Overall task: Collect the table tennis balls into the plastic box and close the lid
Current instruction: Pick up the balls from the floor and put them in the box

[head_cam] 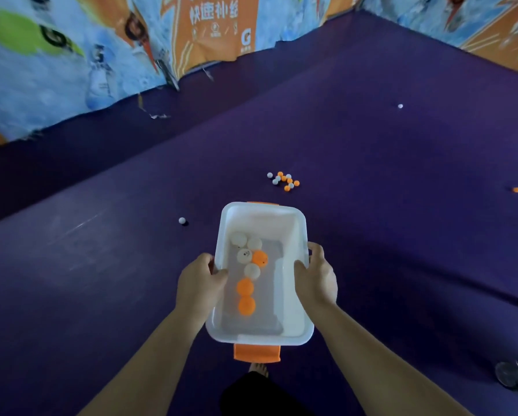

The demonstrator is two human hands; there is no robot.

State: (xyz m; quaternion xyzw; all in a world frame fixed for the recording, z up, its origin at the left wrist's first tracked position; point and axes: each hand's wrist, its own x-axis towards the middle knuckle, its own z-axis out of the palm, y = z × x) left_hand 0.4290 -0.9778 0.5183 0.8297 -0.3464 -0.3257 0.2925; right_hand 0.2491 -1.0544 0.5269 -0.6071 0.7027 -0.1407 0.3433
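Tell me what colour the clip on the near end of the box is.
The clip is orange, the box white; the head view shows it best.

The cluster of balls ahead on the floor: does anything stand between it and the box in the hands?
Nothing visible does. Only bare purple floor lies between the cluster of balls and the plastic box, whose top is open.

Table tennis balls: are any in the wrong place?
Yes. A ball cluster lies on the purple floor beyond the plastic box; strays: near white ball left, far white ball, orange ball right.
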